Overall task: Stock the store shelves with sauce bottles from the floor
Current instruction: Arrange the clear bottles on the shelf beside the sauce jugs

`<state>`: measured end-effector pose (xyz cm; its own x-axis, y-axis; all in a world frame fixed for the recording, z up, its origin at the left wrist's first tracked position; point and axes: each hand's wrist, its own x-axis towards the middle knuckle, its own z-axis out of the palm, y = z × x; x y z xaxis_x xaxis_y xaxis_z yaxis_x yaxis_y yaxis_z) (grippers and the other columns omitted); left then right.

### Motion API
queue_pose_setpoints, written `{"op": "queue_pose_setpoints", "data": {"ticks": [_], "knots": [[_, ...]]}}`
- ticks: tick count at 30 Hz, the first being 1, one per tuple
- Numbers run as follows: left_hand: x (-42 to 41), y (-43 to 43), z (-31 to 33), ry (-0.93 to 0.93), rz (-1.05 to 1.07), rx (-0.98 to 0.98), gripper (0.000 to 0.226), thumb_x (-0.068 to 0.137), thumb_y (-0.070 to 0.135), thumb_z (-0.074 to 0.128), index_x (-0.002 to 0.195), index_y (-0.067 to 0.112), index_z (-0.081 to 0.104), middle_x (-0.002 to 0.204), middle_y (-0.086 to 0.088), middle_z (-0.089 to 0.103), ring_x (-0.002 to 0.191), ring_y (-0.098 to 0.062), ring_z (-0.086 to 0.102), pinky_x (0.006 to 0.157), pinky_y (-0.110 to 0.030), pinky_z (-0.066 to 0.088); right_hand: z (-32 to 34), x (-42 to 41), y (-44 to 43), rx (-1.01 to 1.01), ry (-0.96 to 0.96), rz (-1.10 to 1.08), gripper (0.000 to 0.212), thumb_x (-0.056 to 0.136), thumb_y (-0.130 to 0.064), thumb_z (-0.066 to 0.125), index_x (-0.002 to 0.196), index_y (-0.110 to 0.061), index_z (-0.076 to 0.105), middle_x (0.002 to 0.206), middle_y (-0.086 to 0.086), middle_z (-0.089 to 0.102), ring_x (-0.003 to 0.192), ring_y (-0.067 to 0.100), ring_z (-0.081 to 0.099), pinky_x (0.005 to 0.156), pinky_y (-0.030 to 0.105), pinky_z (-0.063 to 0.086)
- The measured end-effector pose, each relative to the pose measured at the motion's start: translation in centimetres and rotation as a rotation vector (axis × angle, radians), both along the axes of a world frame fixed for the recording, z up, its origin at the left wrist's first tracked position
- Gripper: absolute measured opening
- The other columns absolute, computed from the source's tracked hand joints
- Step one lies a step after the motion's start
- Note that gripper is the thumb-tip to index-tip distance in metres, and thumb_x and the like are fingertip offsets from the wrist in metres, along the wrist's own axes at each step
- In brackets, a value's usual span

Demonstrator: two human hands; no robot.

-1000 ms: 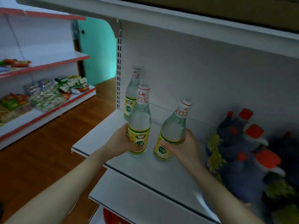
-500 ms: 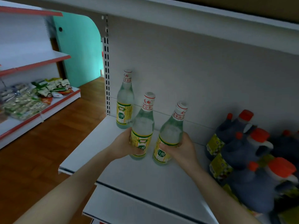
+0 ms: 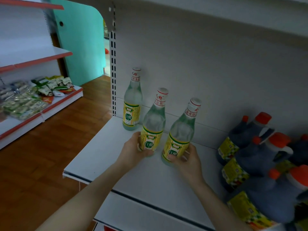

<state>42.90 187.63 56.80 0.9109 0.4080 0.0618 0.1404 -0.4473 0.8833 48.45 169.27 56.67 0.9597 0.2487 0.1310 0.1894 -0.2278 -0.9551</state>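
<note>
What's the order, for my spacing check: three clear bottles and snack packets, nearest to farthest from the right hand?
1. Right bottle, in the right hand.
2. Middle bottle, in the left hand.
3. Back bottle, rearmost, unheld.
4. Snack packets, far left.

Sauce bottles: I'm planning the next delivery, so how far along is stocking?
Done: one clear bottle stands back left on the shelf; dark jugs sit right. In hand: left hand grips the middle bottle, right hand the tilted bottle. Left: releasing both; floor stock isn't visible.
</note>
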Motion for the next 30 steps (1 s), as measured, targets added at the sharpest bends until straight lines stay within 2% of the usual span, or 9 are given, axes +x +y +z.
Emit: {"op": "queue_pose_setpoints", "data": {"ticks": [2,5,8,11,14,16,19,25,30], "knots": [[0.9,0.3,0.1,-0.002,0.009,-0.017,0.056,0.072,0.016,0.077,0.120,0.011,0.048,0.106,0.002,0.059,0.097,-0.016,0.056,0.079,-0.022,0.039,-0.1,0.9,0.3,-0.001,0.004,0.034,0.055,0.069,0.000,0.077,0.105,-0.029,0.047,0.105,-0.004,0.062,0.092,-0.002,0.058,0.073,0.005,0.047],[2.4,0.6,0.3,-0.013,0.016,-0.031,0.050,0.076,0.012,0.072,0.120,0.009,0.048,0.116,-0.004,0.060,0.102,-0.018,0.056,0.079,-0.024,0.039,0.0,2.1,1.1,0.000,0.001,0.051,0.053,0.071,0.001,0.074,0.104,-0.029,0.046,0.106,-0.002,0.061,0.092,-0.002,0.057,0.073,0.004,0.046],[3.6,0.7,0.4,-0.034,0.012,-0.039,0.047,0.078,0.009,0.069,0.119,0.006,0.047,0.118,-0.006,0.060,0.100,-0.017,0.055,0.077,-0.022,0.038,0.0,3.2,2.0,0.006,0.001,0.049,0.053,0.073,0.002,0.072,0.112,-0.021,0.045,0.111,0.003,0.060,0.093,0.008,0.058,0.073,0.006,0.046],[4.5,0.6,0.3,-0.056,0.018,-0.044,0.044,0.080,0.008,0.068,0.118,0.004,0.047,0.115,-0.004,0.058,0.096,-0.010,0.050,0.076,-0.018,0.037,0.1,4.1,2.8,0.011,-0.011,0.055,0.053,0.074,0.003,0.071,0.113,-0.020,0.043,0.112,0.003,0.058,0.099,0.013,0.057,0.083,0.020,0.047],[5.3,0.5,0.1,-0.066,0.034,-0.021,0.042,0.082,0.007,0.065,0.118,0.002,0.045,0.118,-0.007,0.057,0.107,-0.018,0.053,0.079,-0.019,0.036,0.1,4.7,3.4,-0.006,-0.016,0.055,0.052,0.074,0.001,0.071,0.111,-0.022,0.042,0.107,-0.003,0.056,0.099,0.013,0.055,0.089,0.029,0.045],[5.8,0.5,-0.1,-0.067,0.050,-0.027,0.042,0.082,0.005,0.064,0.119,0.001,0.043,0.122,-0.013,0.055,0.114,-0.026,0.052,0.082,-0.022,0.036,0.1,5.0,3.6,-0.007,-0.013,0.055,0.052,0.075,0.000,0.071,0.111,-0.023,0.041,0.106,-0.003,0.055,0.098,0.012,0.054,0.088,0.028,0.044],[6.4,0.6,-0.2,-0.050,0.066,-0.027,0.045,0.084,0.008,0.063,0.120,-0.002,0.039,0.125,-0.015,0.053,0.117,-0.028,0.050,0.083,-0.023,0.036,-0.1,5.6,3.8,-0.010,-0.018,0.058,0.051,0.075,0.000,0.071,0.111,-0.021,0.041,0.108,0.000,0.055,0.100,0.014,0.054,0.088,0.028,0.044],[6.6,0.5,-1.5,0.004,0.133,0.027,0.067,0.077,0.021,0.071,0.130,0.002,0.034,0.127,-0.016,0.054,0.116,-0.032,0.052,0.094,-0.038,0.046,-0.2,6.3,4.4,-0.001,-0.025,0.055,0.051,0.075,0.002,0.070,0.113,-0.017,0.041,0.107,0.001,0.055,0.097,0.015,0.054,0.087,0.027,0.044],[7.2,0.8,-1.7,0.061,0.165,0.070,0.055,0.078,0.025,0.071,0.120,0.004,0.042,0.124,-0.016,0.057,0.113,-0.034,0.054,0.090,-0.040,0.046,0.0,6.6,4.7,0.001,-0.046,0.064,0.049,0.076,0.004,0.068,0.111,-0.015,0.041,0.105,0.000,0.053,0.095,0.013,0.053,0.081,0.019,0.043]]}}
